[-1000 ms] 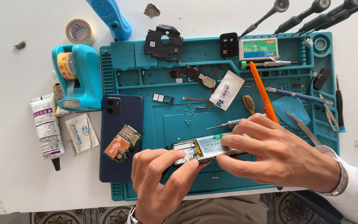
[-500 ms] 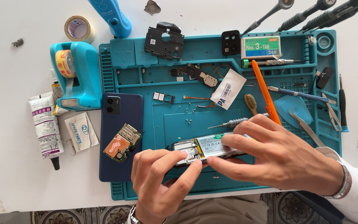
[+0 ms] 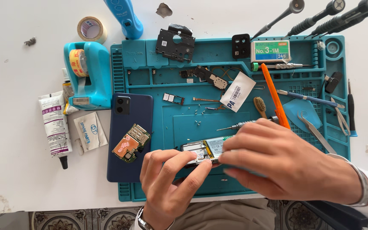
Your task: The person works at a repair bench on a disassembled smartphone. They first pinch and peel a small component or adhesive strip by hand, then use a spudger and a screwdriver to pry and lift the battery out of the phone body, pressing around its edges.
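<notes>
Holding an opened phone body (image 3: 205, 150) between both hands, I have it lying near the front edge of the teal work mat (image 3: 235, 115), which sits on the white table (image 3: 22, 170). My left hand (image 3: 167, 179) comes up from below, its fingers (image 3: 188, 168) pinching the left end of the phone body, so that grip is clenched on it. My right hand (image 3: 286, 166) reaches in from the right and lies over the rest of the phone body, fingertips pressed on its top and near edge; this grip too is closed on it, and most of the thing is hidden beneath my palm. What shows is a strip of metal shielding and a pale battery label. Just left of my left hand, a dark blue phone back cover (image 3: 130, 136) rests half on the mat's left edge, with a small circuit board (image 3: 131, 143) lying on it. Farther left on the table are a teal tape dispenser (image 3: 86, 76), a white glue tube (image 3: 56, 125) and a small white sachet (image 3: 89, 131). Behind my right hand an orange pry tool (image 3: 273, 93) lies slanted, a small screwdriver (image 3: 239, 125) lies just beside it, and a box of staples (image 3: 270, 51) sits at the mat's far edge.
</notes>
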